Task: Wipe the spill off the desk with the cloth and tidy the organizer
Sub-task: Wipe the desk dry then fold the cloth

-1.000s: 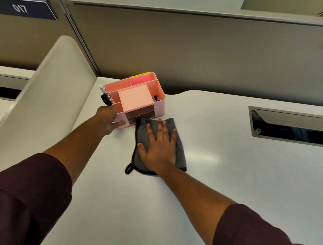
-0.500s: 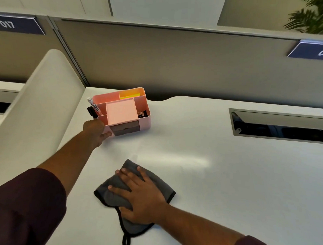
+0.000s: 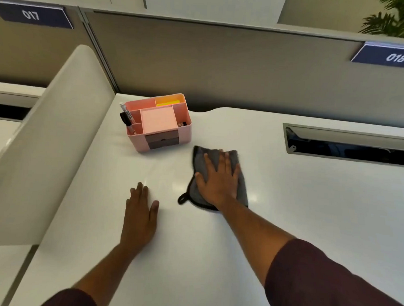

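We find the right hand (image 3: 218,178) at centre frame, fingers straight and spread, pressing flat on a grey cloth (image 3: 240,184). The cloth is soft, roughly rectangular, edged in dark trim, with a small hanging loop at its lower left corner. It lies on the smooth, glossy white desk (image 3: 309,202), just below and right of the organizer, not touching it. The left hand (image 3: 140,214), lower left of centre, lies flat on the bare desk, fingers straight and close together, holding nothing. The organizer (image 3: 158,122), upper left of centre, is a pink plastic box with open compartments and two dark drawer fronts. A marker (image 3: 126,116) leans from its left compartment; yellow notes (image 3: 167,103) sit at its rear. We can make out no spill on the desk.
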The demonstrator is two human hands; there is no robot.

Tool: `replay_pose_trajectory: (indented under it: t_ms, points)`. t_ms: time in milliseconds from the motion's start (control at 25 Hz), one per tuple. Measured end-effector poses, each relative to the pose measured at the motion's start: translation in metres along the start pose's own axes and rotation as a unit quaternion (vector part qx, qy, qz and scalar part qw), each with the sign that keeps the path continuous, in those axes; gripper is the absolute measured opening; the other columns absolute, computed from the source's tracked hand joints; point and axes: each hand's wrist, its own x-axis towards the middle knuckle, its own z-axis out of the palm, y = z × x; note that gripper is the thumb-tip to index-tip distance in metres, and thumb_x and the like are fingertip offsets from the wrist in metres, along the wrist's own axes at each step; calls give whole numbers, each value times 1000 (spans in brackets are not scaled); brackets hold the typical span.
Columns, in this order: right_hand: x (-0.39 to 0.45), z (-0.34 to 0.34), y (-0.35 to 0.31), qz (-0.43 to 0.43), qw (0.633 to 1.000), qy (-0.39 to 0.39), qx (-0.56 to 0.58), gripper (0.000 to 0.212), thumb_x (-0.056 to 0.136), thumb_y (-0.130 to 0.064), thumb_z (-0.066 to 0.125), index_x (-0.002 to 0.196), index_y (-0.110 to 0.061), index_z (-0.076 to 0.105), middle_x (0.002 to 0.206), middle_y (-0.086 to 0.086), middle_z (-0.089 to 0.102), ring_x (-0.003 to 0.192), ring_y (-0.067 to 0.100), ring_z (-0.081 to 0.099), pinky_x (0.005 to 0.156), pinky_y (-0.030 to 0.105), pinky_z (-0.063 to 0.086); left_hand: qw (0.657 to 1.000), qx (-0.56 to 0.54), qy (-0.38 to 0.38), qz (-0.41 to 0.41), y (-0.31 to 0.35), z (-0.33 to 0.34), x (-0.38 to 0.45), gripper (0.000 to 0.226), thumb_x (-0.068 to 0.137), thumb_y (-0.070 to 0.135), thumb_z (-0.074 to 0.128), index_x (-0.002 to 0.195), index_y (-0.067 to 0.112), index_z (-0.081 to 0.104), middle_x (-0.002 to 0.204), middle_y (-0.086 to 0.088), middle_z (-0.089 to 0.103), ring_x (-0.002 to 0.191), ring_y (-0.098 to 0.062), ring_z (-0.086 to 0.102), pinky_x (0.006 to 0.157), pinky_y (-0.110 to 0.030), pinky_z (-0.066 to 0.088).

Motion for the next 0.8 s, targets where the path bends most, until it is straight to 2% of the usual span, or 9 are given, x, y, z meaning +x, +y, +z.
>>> replay_pose_trajectory:
  t_ms: [80, 160, 240, 440, 560, 640, 680, 720, 800]
  points:
    - [-39, 19, -27, -137, 991, -2, -8, 75, 95, -67, 39, 163, -39, 25, 174, 10, 15, 162, 31, 10, 126, 63, 6, 997, 71, 4, 27, -7, 19, -33, 67, 105, 34, 41, 160, 2, 23, 171, -11, 15, 159, -32, 11, 128, -45, 9]
    - [-73, 32, -25, -270, 963, -10, -13, 71, 96, -67, 42, 161, -45, 25, 176, 5, 12, 163, 25, 6, 128, 59, 3, 993, 114, 29, 29, -8, 32, -61, 72, 101, 43, 30, 161, 5, 21, 171, -10, 16, 159, -31, 14, 128, -46, 13]
    - [-76, 27, 7, -299, 954, -2, -9, 68, 97, -64, 42, 161, -48, 23, 176, 1, 13, 163, 20, 5, 129, 55, 2, 990, 132, 37, 25, -5, 44, -81, 76, 98, 48, 26, 161, 4, 21, 171, -12, 17, 158, -33, 17, 126, -50, 18]
    - [-48, -15, 142, -49, 998, 27, -23, 67, 100, -60, 37, 163, -39, 25, 174, 5, 19, 161, 25, 12, 126, 59, 15, 989, 143, 34, 28, 19, 64, -114, 83, 96, 53, 27, 161, 3, 16, 172, -10, 8, 159, -30, 10, 128, -47, 15]
    - [-50, -34, 228, 120, 991, 49, -23, 69, 101, -60, 32, 164, -35, 21, 172, 12, 21, 160, 31, 14, 126, 62, 16, 987, 148, 42, 42, 22, 65, -122, 81, 97, 50, 28, 161, 2, 18, 172, -11, 10, 159, -30, 11, 128, -46, 14]
    - [-56, -36, 244, 231, 972, 49, 3, 70, 101, -61, 27, 165, -34, 18, 173, 15, 16, 161, 33, 10, 126, 64, 12, 986, 153, 50, 45, 21, 67, -121, 77, 98, 47, 28, 160, 1, 20, 171, -14, 12, 159, -32, 12, 128, -47, 15]
    - [-59, -32, 232, 258, 965, 55, 10, 70, 101, -62, 27, 165, -35, 17, 174, 15, 13, 161, 33, 8, 126, 64, 9, 986, 154, 52, 44, 20, 68, -120, 75, 98, 44, 29, 160, 0, 20, 171, -15, 14, 159, -33, 13, 127, -48, 16]
    - [-66, -27, 211, 248, 967, 61, 9, 71, 100, -62, 28, 165, -35, 17, 174, 16, 13, 161, 32, 8, 126, 64, 8, 986, 152, 55, 45, 20, 69, -120, 74, 99, 41, 29, 159, -1, 21, 170, -17, 15, 158, -34, 14, 127, -48, 16]
    - [-93, -12, 152, 138, 989, 60, 9, 72, 97, -62, 35, 163, -37, 24, 172, 15, 20, 160, 32, 13, 125, 63, 11, 987, 143, 57, 45, 21, 69, -122, 71, 98, 34, 30, 158, -2, 23, 169, -19, 17, 158, -35, 16, 127, -49, 16]
